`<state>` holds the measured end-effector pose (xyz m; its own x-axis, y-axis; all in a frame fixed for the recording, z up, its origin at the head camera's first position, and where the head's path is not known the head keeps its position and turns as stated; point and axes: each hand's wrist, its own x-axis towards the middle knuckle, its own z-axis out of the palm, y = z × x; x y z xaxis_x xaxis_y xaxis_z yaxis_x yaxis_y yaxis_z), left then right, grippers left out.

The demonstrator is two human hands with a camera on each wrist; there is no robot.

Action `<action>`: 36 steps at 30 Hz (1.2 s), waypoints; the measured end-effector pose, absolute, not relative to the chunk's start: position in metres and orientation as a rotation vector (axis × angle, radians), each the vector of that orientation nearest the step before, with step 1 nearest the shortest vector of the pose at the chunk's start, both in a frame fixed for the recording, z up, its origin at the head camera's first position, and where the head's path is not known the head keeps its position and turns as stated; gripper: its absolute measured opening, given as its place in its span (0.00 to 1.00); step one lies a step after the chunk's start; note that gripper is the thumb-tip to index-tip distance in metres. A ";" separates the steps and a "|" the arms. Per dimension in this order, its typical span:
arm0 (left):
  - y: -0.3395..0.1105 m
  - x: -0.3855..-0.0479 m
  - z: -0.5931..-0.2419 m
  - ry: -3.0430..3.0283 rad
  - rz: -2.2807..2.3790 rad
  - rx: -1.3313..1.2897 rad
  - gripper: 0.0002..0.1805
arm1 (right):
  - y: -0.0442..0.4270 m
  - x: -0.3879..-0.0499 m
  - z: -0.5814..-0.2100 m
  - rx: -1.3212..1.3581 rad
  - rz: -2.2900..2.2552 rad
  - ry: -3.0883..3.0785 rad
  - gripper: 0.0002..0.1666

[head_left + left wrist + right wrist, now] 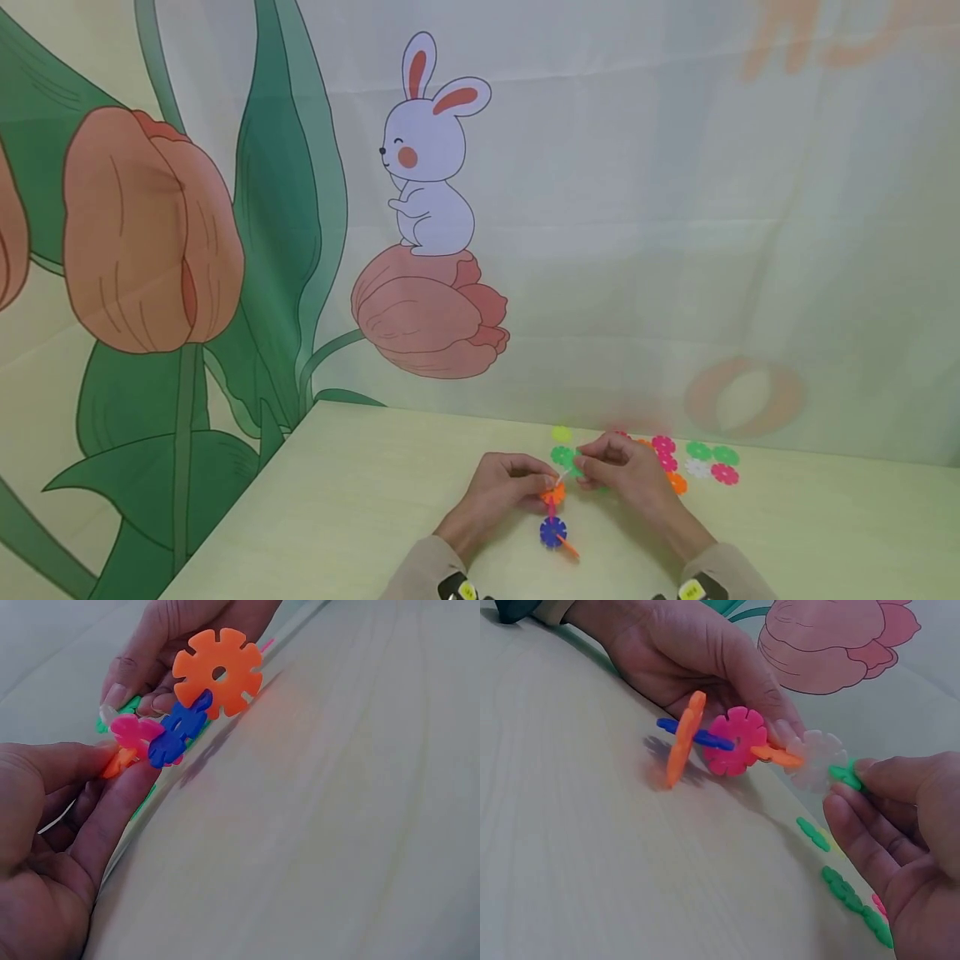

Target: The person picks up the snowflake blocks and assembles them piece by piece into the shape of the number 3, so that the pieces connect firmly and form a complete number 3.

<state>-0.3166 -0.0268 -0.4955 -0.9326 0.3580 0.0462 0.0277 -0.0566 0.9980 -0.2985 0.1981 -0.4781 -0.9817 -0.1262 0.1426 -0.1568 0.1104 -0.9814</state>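
A chain of notched plastic flower discs hangs between the two hands above the table. From its free end run an orange disc, a blue disc, a pink disc, a second orange disc and a white translucent disc. My left hand pinches the second orange disc between thumb and finger. A green disc is pinched in my right hand, its edge against the white disc. Whether their slots interlock, I cannot tell.
Loose discs lie at the table's back, beyond and right of the hands: yellow, green, white, pink, orange and several others. A printed curtain with a rabbit and tulips stands behind the pale table.
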 end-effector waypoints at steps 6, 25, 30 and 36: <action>-0.027 -0.316 -0.495 1.982 2.091 0.422 0.08 | 0.196 -0.298 -0.480 0.257 2.058 -2.303 0.13; -0.026 -0.318 -0.490 1.944 2.165 0.358 0.12 | 0.194 -0.297 -0.470 0.437 2.100 -2.415 0.21; -0.027 -0.319 -0.490 1.909 2.191 0.353 0.12 | 0.190 -0.299 -0.469 0.526 2.063 -2.453 0.20; -0.026 -0.320 -0.493 1.897 2.208 0.346 0.09 | 0.196 -0.303 -0.465 0.369 2.029 -2.438 0.24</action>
<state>-0.3196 -0.0258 -0.4927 -0.9505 0.3081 0.0409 -0.0061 -0.1500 0.9887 -0.3034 0.1958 -0.4654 -0.9720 -0.2093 0.1071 -0.1433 0.1666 -0.9755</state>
